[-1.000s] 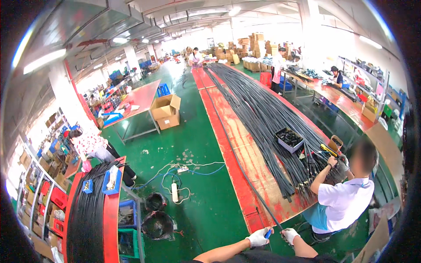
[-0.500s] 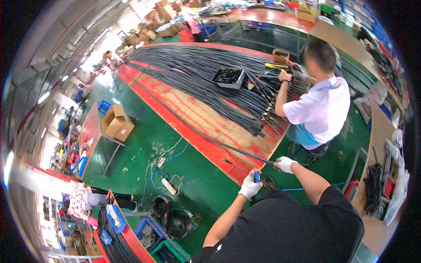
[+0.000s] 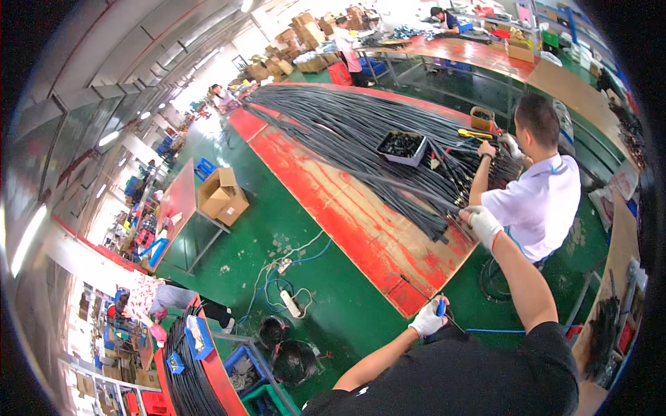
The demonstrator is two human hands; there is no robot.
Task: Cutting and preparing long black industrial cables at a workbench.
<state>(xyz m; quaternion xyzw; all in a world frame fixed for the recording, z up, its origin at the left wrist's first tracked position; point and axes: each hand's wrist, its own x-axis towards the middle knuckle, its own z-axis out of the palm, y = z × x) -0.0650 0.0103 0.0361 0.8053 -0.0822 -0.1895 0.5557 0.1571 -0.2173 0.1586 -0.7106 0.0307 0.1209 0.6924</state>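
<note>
My left hand (image 3: 427,320), in a white glove, is closed on a blue-handled tool (image 3: 440,307) just off the table's near corner. The exact kind of tool is not clear; a thin dark rod extends beside it over the red table edge. My right hand (image 3: 483,225), gloved too, reaches out over the table's near end. Its fingers are wrapped round the end of a long black cable (image 3: 423,196), which runs back over the other cables. A large bundle of black cables (image 3: 326,114) spreads along the long red and bare-wood table (image 3: 333,211).
A person in a white shirt (image 3: 544,201) sits at the table's right, hands among the cable ends. A grey bin of black parts (image 3: 402,147) rests on the cables. On the green floor lie a white power strip (image 3: 290,304), cords and black coils (image 3: 293,362). A cardboard box (image 3: 223,197) stands left.
My right hand has moved forward and carried the cable from the table's left edge over to the bundle. My left hand still holds the blue-handled tool. The whole view has shifted.
</note>
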